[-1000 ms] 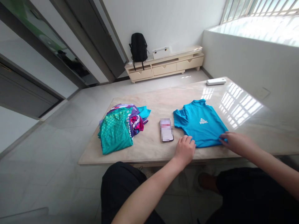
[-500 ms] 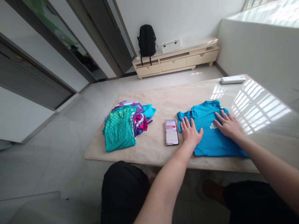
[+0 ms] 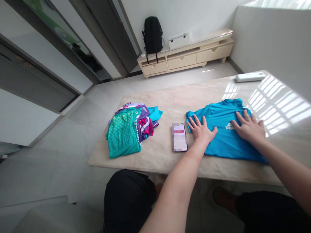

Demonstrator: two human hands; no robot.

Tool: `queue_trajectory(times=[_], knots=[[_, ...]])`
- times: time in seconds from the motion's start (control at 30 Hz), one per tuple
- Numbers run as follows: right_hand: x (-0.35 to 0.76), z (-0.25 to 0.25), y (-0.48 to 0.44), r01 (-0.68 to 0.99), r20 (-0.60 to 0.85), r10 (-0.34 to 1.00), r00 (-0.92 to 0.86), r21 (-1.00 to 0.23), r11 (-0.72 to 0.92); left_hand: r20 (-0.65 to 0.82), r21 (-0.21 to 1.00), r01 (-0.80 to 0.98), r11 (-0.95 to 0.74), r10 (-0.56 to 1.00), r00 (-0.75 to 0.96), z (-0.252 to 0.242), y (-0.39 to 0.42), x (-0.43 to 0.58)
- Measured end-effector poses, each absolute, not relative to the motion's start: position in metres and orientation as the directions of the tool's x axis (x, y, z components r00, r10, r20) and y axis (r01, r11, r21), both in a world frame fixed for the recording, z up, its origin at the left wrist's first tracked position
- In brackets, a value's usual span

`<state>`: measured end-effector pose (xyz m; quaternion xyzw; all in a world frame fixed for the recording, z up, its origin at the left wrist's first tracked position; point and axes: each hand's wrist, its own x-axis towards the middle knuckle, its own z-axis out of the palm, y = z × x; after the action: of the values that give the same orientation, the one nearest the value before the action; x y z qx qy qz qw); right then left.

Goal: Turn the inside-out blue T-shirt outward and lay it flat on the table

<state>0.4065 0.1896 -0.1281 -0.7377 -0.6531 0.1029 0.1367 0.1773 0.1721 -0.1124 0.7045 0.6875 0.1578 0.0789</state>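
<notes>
A blue T-shirt (image 3: 218, 142) with a white chest print lies spread on the marble-look table (image 3: 155, 161). My left hand (image 3: 202, 131) rests flat on its left part, by the sleeve, with fingers spread. On the right part of the shirt, beside the print, my right hand (image 3: 251, 127) lies palm down, its fingers apart. Neither hand grips the cloth. Just left of the shirt is a phone (image 3: 180, 139) with its screen lit and partly blurred out.
A pile of jerseys, a green jersey (image 3: 123, 136) on top, sits at the table's left end. A white oblong device (image 3: 250, 77) lies at the far right corner. Beyond, a low cabinet (image 3: 182, 61) holds a black backpack (image 3: 152, 35) and a white box (image 3: 179, 41).
The shirt's left sleeve and shoulder look flatter and more spread out. Both hands have shifted slightly right over the cloth, still flat. The camera view has tilted a little.
</notes>
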Motion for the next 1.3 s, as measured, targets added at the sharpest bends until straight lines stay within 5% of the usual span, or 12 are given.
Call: queue_trajectory(times=[0.5,0.7,0.87,0.97,1.1,1.3], knots=[[0.432,-0.126,0.254,0.978,0.002,0.996,0.084,-0.191,-0.082,0.015,0.365,0.927,0.088,0.995,-0.100,-0.103,0.209,0.181],[0.454,-0.133,0.287,0.992,-0.057,0.995,0.086,-0.083,-0.090,0.146,0.249,0.888,-0.387,0.921,0.361,-0.078,0.084,0.162],[0.477,-0.142,0.309,0.997,-0.066,0.995,0.070,-0.020,-0.071,0.074,0.264,0.817,-0.513,0.855,0.513,-0.051,-0.009,0.053],[0.480,-0.135,0.309,0.996,-0.080,0.993,0.091,0.001,-0.091,0.114,0.259,0.856,-0.447,0.895,0.432,-0.033,-0.018,-0.045],[0.457,-0.117,0.284,0.990,-0.016,0.991,0.135,-0.043,-0.136,0.250,0.198,0.975,-0.103,0.967,0.051,-0.031,0.006,-0.175],[0.400,-0.115,0.203,0.984,0.125,0.991,0.039,-0.176,-0.016,0.237,0.349,0.886,0.306,0.886,-0.399,-0.070,0.031,-0.275]])
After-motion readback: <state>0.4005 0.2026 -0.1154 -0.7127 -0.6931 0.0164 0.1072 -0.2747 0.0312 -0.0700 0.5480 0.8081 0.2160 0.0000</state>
